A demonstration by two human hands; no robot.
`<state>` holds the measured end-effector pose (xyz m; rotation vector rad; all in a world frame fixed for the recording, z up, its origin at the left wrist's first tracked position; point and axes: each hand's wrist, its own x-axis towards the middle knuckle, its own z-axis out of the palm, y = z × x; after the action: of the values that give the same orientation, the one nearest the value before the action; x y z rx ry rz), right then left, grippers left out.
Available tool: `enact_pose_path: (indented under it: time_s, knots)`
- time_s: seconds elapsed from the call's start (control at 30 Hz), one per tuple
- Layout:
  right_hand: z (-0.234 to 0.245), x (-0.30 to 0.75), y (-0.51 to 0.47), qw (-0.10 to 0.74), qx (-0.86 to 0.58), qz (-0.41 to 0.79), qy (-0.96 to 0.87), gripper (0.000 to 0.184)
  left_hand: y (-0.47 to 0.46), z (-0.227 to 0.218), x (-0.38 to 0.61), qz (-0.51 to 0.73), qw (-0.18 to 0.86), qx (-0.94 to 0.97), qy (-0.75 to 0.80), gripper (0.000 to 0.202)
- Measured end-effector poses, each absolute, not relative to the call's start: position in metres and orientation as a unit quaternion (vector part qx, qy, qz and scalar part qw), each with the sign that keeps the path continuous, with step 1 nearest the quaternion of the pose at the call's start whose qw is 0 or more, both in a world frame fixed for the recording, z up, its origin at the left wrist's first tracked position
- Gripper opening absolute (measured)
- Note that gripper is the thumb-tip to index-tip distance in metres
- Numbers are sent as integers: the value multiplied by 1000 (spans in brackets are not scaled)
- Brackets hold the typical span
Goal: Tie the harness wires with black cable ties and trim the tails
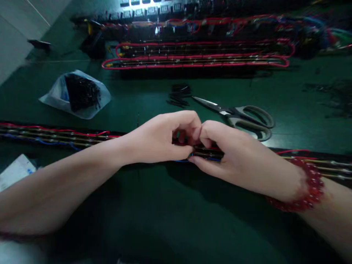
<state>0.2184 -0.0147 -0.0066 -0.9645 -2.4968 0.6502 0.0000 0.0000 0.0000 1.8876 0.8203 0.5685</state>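
A long dark strip with brass-coloured rods and red and blue wires (pixel 55 135) runs across the bench in front of me. Midway along it, my left hand (pixel 170 137) and my right hand (pixel 228 150) meet, their fingertips touching or nearly so. Both hands curl their fingers and thumbs around the wired strip. Anything small pinched between the fingertips is hidden. Just behind my right hand lies a pair of scissors (pixel 233 113), blades pointing left. Beside the blade tips is a small pile of short black strips (pixel 180 94).
An open clear plastic bag (pixel 79 93) of thin black pieces lies at left. Farther back are red-edged wired strips (pixel 198 55) and a larger wired assembly (pixel 192 24). A dark tangle (pixel 335 95) sits at right, and a white label-like piece (pixel 18 170) at left.
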Motion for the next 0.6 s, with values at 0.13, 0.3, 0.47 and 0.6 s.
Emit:
enact_pose_path:
  time_s: [0.13, 0.3, 0.47, 0.6]
  knots:
    - [-10, 222, -14, 189, -346, 237, -888, 34, 0, 0, 1, 234, 474, 781, 333, 22]
    - [-8, 221, -14, 187, -347, 242, -886, 35, 0, 1, 0, 233, 460, 794, 322, 22]
    - [-8, 220, -14, 189, -347, 243, -886, 36, 0, 1, -1, 244, 467, 792, 307, 21]
    - [-10, 219, -14, 190, -350, 240, -885, 37, 0, 2, -1, 243, 479, 788, 301, 20]
